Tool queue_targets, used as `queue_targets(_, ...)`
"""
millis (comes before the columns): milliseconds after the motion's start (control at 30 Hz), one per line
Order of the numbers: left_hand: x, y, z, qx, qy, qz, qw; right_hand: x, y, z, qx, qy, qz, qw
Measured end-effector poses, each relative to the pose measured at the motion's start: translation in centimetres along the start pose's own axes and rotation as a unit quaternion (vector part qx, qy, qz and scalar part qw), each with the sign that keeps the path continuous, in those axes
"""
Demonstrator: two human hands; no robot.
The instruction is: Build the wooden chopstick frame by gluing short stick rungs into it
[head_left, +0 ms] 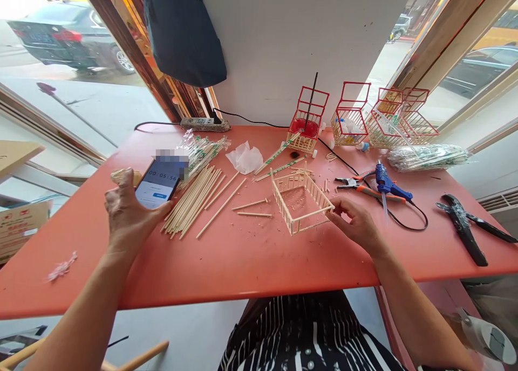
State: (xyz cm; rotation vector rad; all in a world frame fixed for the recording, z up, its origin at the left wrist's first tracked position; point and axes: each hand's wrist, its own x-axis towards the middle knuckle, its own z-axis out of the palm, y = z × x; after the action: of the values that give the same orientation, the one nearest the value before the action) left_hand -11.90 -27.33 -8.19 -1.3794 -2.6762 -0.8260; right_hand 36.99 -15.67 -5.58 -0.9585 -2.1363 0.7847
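Note:
My left hand (131,214) spans a smartphone (156,185), with the thumb at its lower right edge and the fingers at its left side. A timer shows on the lit screen, and part of the phone is blurred out. My right hand (354,222) pinches the near right corner of a small open frame (297,220) made of pale wooden sticks, which sits on the table. Left of the frame lie a bundle of wooden sticks (194,201), a few loose long sticks and two short cut pieces (254,214).
The red table (226,268) also bears a blue glue gun (390,182), pliers (352,182), black cutters (461,225) and bagged sticks (429,158). Several stick baskets with red frames (350,117) stand at the back. A power strip (205,124) lies by the wall, below a hanging dark bag (184,36).

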Motion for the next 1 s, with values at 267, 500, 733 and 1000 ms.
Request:
queue_targets(267, 0.6, 1.9, 0.3, -0.053, -0.013, -0.033, 0.998, -0.2, 0.2, 0.0, -0.003, -0.002, 0.001, 1.0)
queue_targets(500, 0.3, 1.5, 0.6, -0.058, 0.004, -0.052, 0.997, -0.1, 0.2, 0.0, -0.004, -0.004, -0.006, 1.0)
queue_targets(733, 0.7, 1.0, 1.0, -0.059, 0.017, -0.069, 0.996, -0.2, 0.1, 0.0, 0.002, 0.007, -0.01, 1.0)
queue_targets(1000, 0.5, 0.5, 0.8, -0.05, 0.043, -0.064, 0.996, -0.4, 0.1, 0.0, 0.005, 0.019, -0.002, 1.0)
